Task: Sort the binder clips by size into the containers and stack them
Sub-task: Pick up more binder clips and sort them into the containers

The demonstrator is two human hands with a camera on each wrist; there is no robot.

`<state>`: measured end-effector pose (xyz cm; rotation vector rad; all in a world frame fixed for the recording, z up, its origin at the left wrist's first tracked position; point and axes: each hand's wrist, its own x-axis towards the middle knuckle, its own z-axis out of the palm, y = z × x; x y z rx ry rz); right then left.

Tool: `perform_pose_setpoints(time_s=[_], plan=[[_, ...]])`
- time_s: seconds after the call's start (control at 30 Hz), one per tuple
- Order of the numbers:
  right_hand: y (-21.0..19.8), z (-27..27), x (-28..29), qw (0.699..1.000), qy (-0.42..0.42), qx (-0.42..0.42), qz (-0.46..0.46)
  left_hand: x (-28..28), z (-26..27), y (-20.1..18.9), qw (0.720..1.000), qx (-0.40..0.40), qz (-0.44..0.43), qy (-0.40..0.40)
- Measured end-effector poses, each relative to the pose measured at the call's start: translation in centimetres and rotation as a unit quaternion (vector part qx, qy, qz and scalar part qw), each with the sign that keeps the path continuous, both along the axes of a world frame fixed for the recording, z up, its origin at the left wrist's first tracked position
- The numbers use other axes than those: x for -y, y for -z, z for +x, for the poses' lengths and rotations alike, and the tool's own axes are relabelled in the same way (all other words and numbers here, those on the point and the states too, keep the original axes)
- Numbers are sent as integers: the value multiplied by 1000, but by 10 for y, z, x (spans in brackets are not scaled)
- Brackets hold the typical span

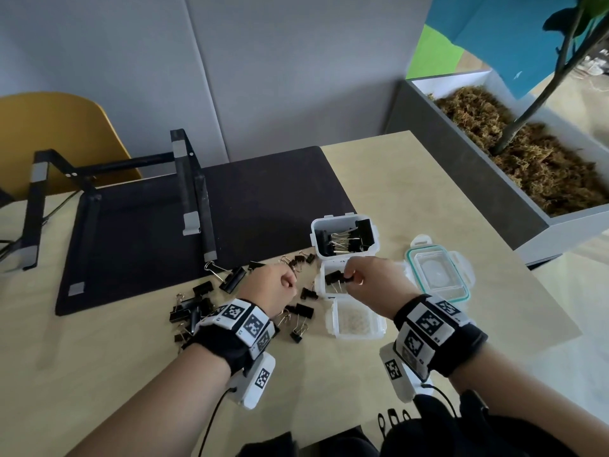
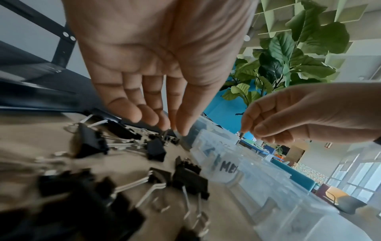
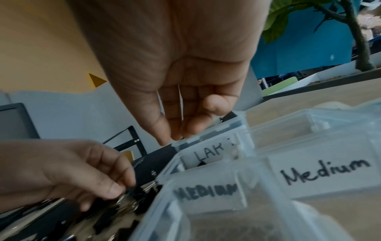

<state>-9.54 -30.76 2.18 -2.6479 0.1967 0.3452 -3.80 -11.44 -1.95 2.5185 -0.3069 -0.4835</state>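
Observation:
Several black binder clips [image 1: 201,308] of mixed sizes lie loose on the table [image 1: 412,192]. Three clear containers stand in a row. The far one [image 1: 372,250] holds large clips and is labelled "LAR" [image 3: 208,154]. My right hand [image 1: 351,278] pinches a medium clip [image 1: 333,278] by its wire handle [image 2: 240,136] above the middle container [image 1: 324,291], labelled "MEDIUM" [image 3: 206,191]. The near container [image 1: 356,334] shows no clips. My left hand [image 1: 291,283] reaches down into the loose clips, its fingertips [image 2: 179,130] pinching a small clip [image 3: 145,187] on the table.
A clear lid with a teal seal [image 1: 440,275] lies right of the containers. A black mat [image 1: 263,199] with a black metal stand [image 1: 191,179] covers the table's far left. A planter box [image 1: 494,159] borders the right edge, and a yellow chair [image 1: 66,133] stands behind.

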Motion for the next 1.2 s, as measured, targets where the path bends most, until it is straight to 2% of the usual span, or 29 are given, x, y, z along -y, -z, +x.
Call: perform_pose_setpoints(time_s=[0.13,0.2,0.53,0.63,0.73,1.03,1.2], plan=[[3,-8,-27,997,-77,-10,6,-21,-8,9,996,-28,49,62],[9,-10,-38,994,-103,-19,-22,-25,-12,13,993,-23,72,89],[19,-14,-79,953,-194,-16,-234,-46,3,17,994,75,83,12],[18,-11,-87,945,-214,-19,-249,-46,10,15,996,56,63,13],[18,-10,-93,932,-237,-39,-271,-35,11,15,997,36,53,51],[27,-5,-102,936,-224,-67,-262,-13,15,21,985,36,113,123],[14,-2,-94,968,-178,-35,-176,-10,16,23,986,45,99,124]])
